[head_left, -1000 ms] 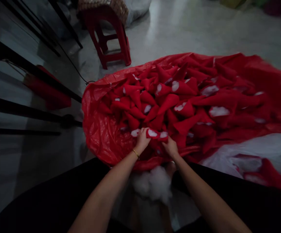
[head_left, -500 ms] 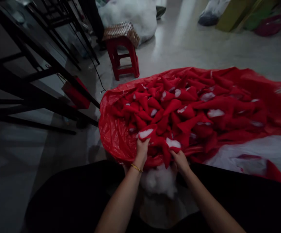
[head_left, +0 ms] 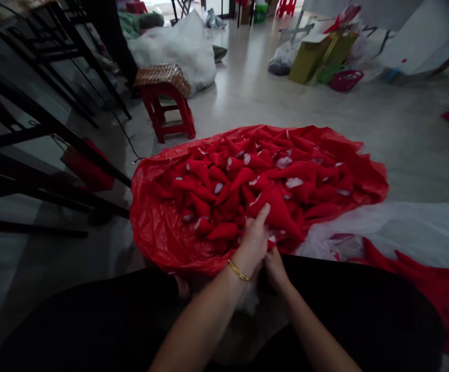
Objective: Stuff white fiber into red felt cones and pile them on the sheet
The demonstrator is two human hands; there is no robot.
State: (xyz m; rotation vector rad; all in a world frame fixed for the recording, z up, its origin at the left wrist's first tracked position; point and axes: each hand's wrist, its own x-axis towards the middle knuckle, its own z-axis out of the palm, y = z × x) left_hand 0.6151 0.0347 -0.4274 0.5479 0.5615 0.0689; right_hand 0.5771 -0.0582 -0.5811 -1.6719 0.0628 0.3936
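Note:
My left hand (head_left: 254,238) is closed on a red stuffed cone-shaped fabric piece (head_left: 278,212), its thumb on top and the narrow end pointing down to the right. Just below it, my right hand (head_left: 275,266) is closed at a second red fabric piece (head_left: 271,243) that shows a bit of white stuffing. My left wrist and fingers partly cover this lower piece. Beyond both hands, a heap of similar red stuffed pieces (head_left: 220,199), several with white stuffing at their open ends, lies on a red plastic bag (head_left: 150,222).
White stuffing (head_left: 249,299) shows below my hands, between my legs. To the right are a clear plastic bag (head_left: 414,222) and unstuffed-looking red fabric (head_left: 421,289). A red stool (head_left: 170,111) and black metal frames (head_left: 49,124) stand left; a large white bag (head_left: 177,49) lies behind.
The view has swung right and up. My hands, apart before with a stuffed piece in each, are now together, the left crossing over near the right.

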